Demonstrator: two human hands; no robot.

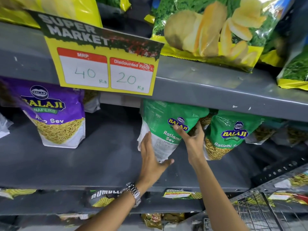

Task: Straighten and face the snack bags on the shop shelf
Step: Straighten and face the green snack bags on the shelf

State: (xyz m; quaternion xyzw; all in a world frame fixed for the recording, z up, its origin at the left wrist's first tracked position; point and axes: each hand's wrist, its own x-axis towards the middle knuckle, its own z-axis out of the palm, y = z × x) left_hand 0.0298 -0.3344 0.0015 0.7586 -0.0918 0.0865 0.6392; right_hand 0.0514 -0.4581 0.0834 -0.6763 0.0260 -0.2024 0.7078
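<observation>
A green Ratlami Sev bag (166,124) stands tilted on the middle grey shelf (103,160), its side panel turned partly forward. My left hand (150,155) presses flat against its lower left side, thumb under the bottom corner. My right hand (191,139) grips its right edge, fingers across the front below the logo. A second green Ratlami Sev bag (231,132) stands just to the right, front facing out. A purple Aloo Sev bag (55,117) stands upright at the left of the same shelf.
A yellow price sign (106,67) hangs from the upper shelf edge. Chip bags (208,30) lie on the upper shelf. More bags sit behind at the right (266,132). A wire basket (260,212) is at the lower right, with packets on the lower shelf (103,197).
</observation>
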